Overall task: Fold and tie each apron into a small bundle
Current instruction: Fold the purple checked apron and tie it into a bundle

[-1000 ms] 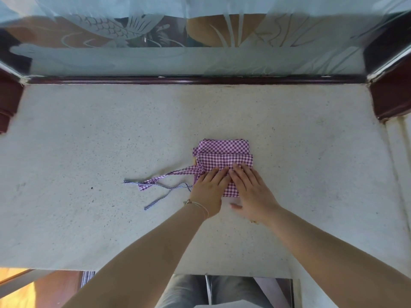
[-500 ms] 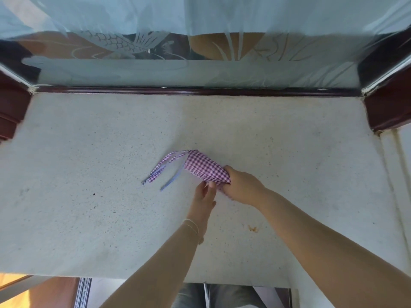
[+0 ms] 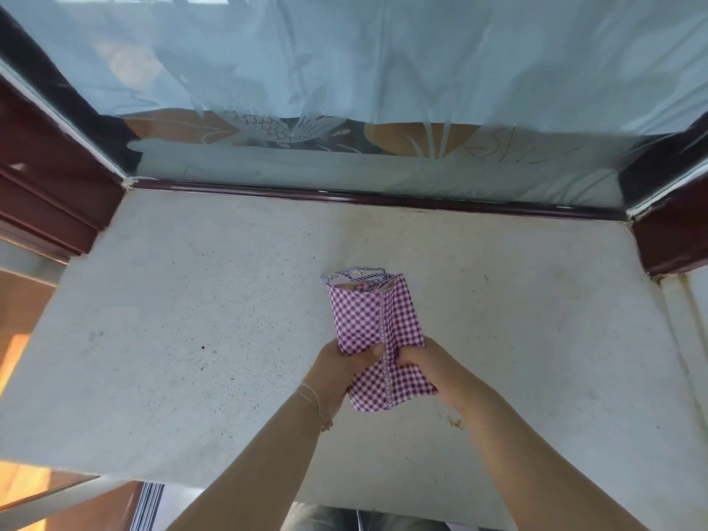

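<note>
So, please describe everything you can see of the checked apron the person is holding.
The apron is thin purple-and-white gingham cloth, folded into a narrow oblong with a stitched seam running along its length. At its far end, blue-and-white striped ties show along the edge. It appears lifted off the pale speckled counter, pointing away from the person. The left hand and right hand both grip it near the middle, bunching the cloth there; the near end hangs free between the wrists.
</note>
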The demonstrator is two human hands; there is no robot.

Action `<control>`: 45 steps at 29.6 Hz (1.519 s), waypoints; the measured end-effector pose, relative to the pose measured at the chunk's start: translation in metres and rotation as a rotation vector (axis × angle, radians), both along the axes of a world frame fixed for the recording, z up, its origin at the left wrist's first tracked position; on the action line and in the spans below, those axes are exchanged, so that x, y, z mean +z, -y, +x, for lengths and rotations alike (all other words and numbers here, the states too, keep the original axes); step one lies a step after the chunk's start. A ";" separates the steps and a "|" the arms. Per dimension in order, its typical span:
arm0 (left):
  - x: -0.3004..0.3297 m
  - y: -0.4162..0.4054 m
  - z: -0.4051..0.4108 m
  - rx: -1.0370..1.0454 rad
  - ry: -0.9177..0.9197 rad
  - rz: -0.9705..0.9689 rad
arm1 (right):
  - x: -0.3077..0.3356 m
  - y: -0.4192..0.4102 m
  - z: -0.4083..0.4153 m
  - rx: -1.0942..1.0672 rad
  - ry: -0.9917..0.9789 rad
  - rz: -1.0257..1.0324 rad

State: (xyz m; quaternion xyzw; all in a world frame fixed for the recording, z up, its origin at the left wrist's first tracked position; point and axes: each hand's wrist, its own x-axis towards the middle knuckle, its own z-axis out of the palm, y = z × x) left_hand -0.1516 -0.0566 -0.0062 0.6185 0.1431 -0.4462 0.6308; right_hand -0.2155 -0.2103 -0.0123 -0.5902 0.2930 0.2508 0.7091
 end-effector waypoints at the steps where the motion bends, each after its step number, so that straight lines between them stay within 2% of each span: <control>1: 0.007 -0.006 0.005 -0.016 0.036 0.012 | 0.006 -0.005 0.003 0.027 0.033 -0.016; 3: 0.018 -0.011 0.013 -0.057 0.110 0.087 | 0.014 -0.007 0.008 -0.013 0.076 0.007; 5: 0.024 -0.019 0.024 -0.162 0.258 0.172 | 0.027 -0.004 0.016 -0.073 0.188 0.084; 8: 0.036 -0.039 0.038 -0.320 0.452 0.193 | 0.057 -0.007 0.031 -0.127 0.273 0.038; 9: 0.037 -0.043 0.041 -0.340 0.476 0.192 | 0.068 -0.009 0.037 -0.127 0.282 -0.050; 11: 0.045 -0.052 0.048 -0.362 0.525 0.205 | 0.084 -0.012 0.047 -0.080 0.316 -0.373; 14: 0.055 -0.066 0.057 -0.371 0.568 0.215 | 0.100 -0.016 0.056 0.116 0.352 -0.880; 16: 0.056 -0.074 0.063 -0.369 0.605 0.244 | 0.106 -0.019 0.060 0.103 0.350 -0.994; 17: 0.058 -0.078 0.066 -0.365 0.636 0.265 | 0.108 -0.019 0.062 0.023 0.352 -0.938; 20: 0.065 -0.090 0.074 -0.349 0.711 0.294 | 0.119 -0.023 0.069 -0.269 0.299 -0.562; 27: 0.073 -0.106 0.090 -0.213 0.846 0.325 | 0.144 -0.027 0.075 -0.636 0.338 0.019; 29: 0.075 -0.108 0.093 -0.163 0.892 0.326 | 0.148 -0.025 0.074 -0.605 0.340 0.079; 34: 0.084 -0.110 0.103 -0.120 1.037 0.322 | 0.165 -0.030 0.070 -0.156 0.204 -0.160; 36: 0.087 -0.109 0.107 -0.120 1.079 0.290 | 0.164 -0.030 0.075 -0.136 0.122 -0.335; 38: 0.088 -0.110 0.110 -0.125 1.104 0.275 | 0.160 -0.030 0.079 -0.151 0.126 -0.639; 40: 0.088 -0.111 0.113 -0.158 1.182 0.290 | 0.160 -0.032 0.079 -0.116 0.318 -0.946; 41: 0.089 -0.111 0.113 -0.182 1.253 0.305 | 0.164 -0.034 0.077 -0.099 0.461 -1.013; 43: 0.089 -0.111 0.114 -0.243 1.440 0.318 | 0.173 -0.040 0.076 -0.030 0.679 -1.028; 45: 0.092 -0.111 0.114 -0.283 1.596 0.323 | 0.185 -0.051 0.078 0.074 0.700 -0.995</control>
